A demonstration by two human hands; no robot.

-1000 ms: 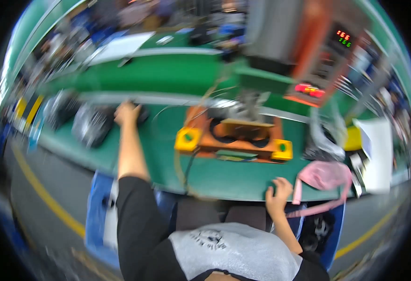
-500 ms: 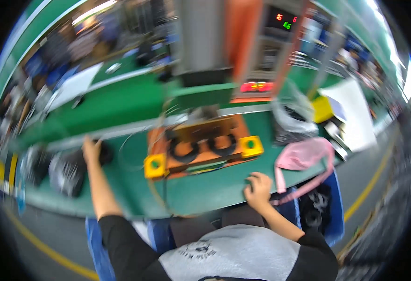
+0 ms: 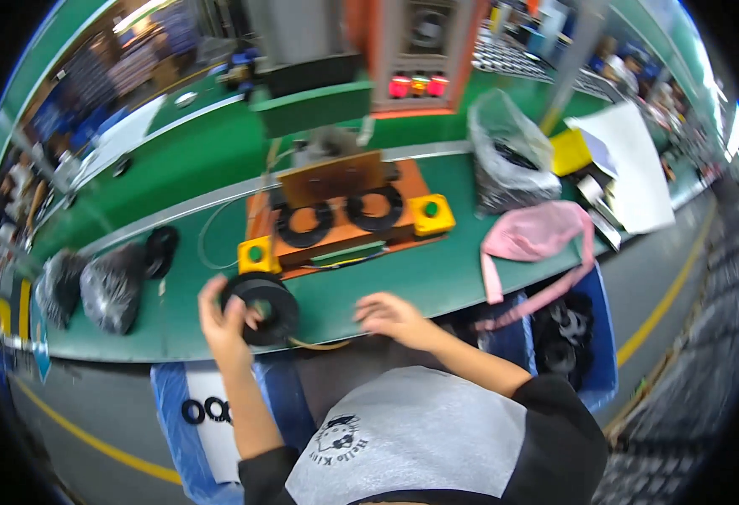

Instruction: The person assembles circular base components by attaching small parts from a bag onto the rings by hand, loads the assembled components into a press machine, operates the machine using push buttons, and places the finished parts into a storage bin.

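My left hand (image 3: 230,324) grips a thick black ring (image 3: 275,310), with the thumb in its hole, over the front of the green bench. It may be several rings stacked together; I cannot tell. To its right, my right hand (image 3: 393,320) hovers near the front edge, fingers apart and holding nothing. Behind both hands sits an orange fixture (image 3: 403,231) carrying two black rings (image 3: 306,225), a tilted brown plate (image 3: 331,178) and two yellow button boxes (image 3: 433,215) with green buttons.
At the left lie bags of black parts (image 3: 110,290) and more black rings (image 3: 162,251). A clear bag (image 3: 512,160) and a pink cloth item (image 3: 531,231) lie at the right. Blue bins (image 3: 605,337) stand below the bench front. An orange-framed machine (image 3: 376,59) rises behind.
My left hand has come back from the far left toward the middle, bringing the black ring. My right hand has moved left from near the pink cloth, and the view has shifted.
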